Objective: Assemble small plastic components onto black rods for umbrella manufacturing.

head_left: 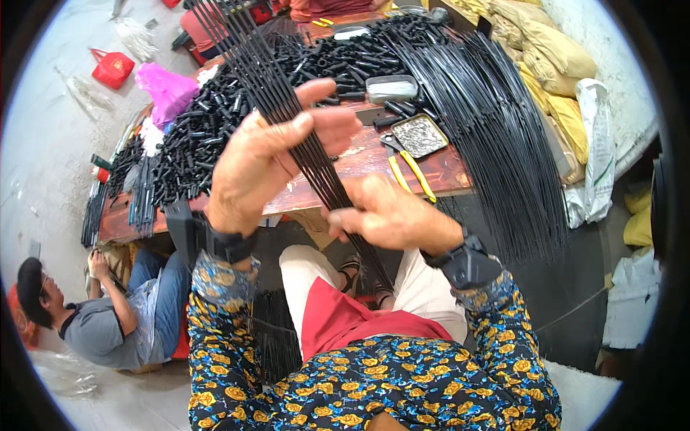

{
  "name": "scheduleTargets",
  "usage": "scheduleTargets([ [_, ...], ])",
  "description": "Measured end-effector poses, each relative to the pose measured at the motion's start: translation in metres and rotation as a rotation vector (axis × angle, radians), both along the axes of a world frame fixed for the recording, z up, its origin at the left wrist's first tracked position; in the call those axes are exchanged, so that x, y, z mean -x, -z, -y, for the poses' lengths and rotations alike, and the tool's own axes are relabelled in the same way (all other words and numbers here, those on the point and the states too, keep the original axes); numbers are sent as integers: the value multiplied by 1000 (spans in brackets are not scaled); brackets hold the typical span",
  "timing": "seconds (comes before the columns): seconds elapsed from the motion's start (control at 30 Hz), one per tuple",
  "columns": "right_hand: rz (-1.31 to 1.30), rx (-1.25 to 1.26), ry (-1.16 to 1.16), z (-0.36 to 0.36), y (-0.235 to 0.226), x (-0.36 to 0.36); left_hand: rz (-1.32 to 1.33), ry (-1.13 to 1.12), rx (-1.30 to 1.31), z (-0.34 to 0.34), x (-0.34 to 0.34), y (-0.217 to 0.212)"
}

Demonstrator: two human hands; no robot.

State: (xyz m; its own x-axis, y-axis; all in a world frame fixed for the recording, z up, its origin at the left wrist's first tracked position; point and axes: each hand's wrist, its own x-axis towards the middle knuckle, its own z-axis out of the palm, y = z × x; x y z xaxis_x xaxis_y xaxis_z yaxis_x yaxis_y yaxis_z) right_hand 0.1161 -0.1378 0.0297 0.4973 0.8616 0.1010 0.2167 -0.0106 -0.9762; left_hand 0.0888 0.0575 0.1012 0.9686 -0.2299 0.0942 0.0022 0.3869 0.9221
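Note:
A bundle of long thin black rods [316, 162] slants from the upper left, over the table, down toward my lap. My left hand [251, 161] is at its upper part, fingers stretched out and thumb lying across the rods. Lower down, my right hand [392, 210] has its fingers curled round the bundle. Beyond the right hand, yellow-handled pliers [418, 174] lie on the reddish wooden table [352, 167]. Their jaws are by a small square tray [425, 155] of tiny metal pieces.
Black tubular pieces [215, 108] are heaped across the table. Many black rods [496, 136] hang over its right edge. A clear plastic box [392, 87] and a pink bag [165, 93] stand among them. Yellow sacks [553, 50] are piled at right. A person [108, 316] sits at left.

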Motion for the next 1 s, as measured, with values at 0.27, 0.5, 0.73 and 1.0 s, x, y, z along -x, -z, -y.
scheduleTargets([
  [0.27,366,12,318,-36,-1,-93,99,248,-33,-37,-125,-4],
  [0.5,245,59,328,-23,31,-74,-35,235,-34,-29,-125,52],
  [0.73,-103,73,241,7,118,3,-317,181,-97,4,-34,107],
  [1.0,43,44,336,8,184,8,-357,-77,-154,21,3,147],
])
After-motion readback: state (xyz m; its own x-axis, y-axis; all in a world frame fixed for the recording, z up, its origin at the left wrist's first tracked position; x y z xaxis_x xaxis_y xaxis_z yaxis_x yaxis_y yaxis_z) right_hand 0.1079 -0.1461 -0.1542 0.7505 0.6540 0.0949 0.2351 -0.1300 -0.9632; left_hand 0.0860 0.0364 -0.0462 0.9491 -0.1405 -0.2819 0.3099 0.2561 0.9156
